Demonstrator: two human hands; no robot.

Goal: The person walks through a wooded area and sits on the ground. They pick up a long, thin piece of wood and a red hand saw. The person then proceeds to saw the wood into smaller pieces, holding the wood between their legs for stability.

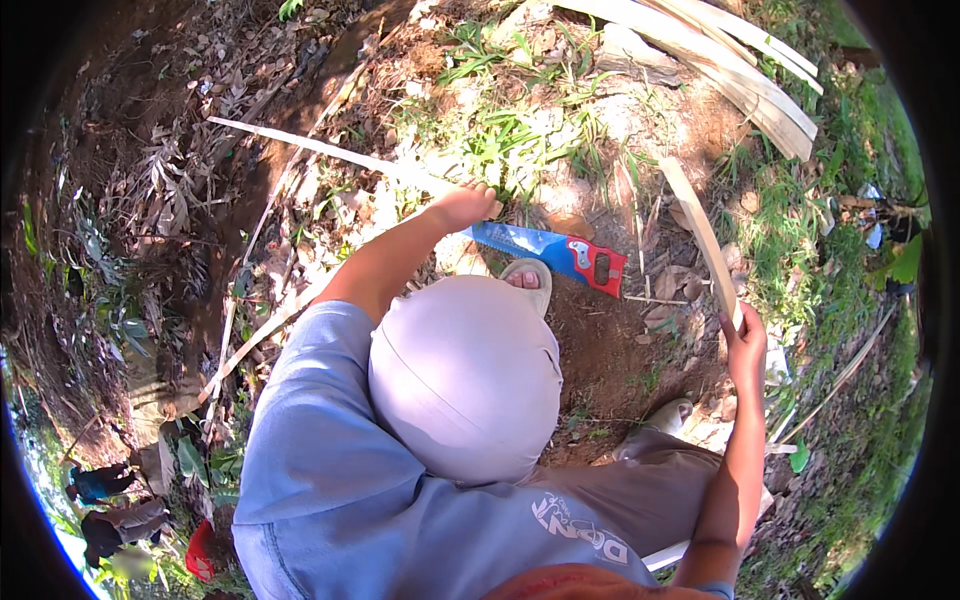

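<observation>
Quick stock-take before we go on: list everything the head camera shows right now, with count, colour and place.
Blue-bladed handsaw with red handle: one, on the soil ahead of the knee.
Long pale split bamboo strip: one, cream, under the left hand, running up-left.
Flat pale wooden slat: one, tan, upright in the right hand.
Pile of pale split strips: several, cream, top right.
Grass tufts: green, top centre.
Dry leaf litter: brown, left.
Left hand: on the strip.
Right hand: gripping the slat.
</observation>
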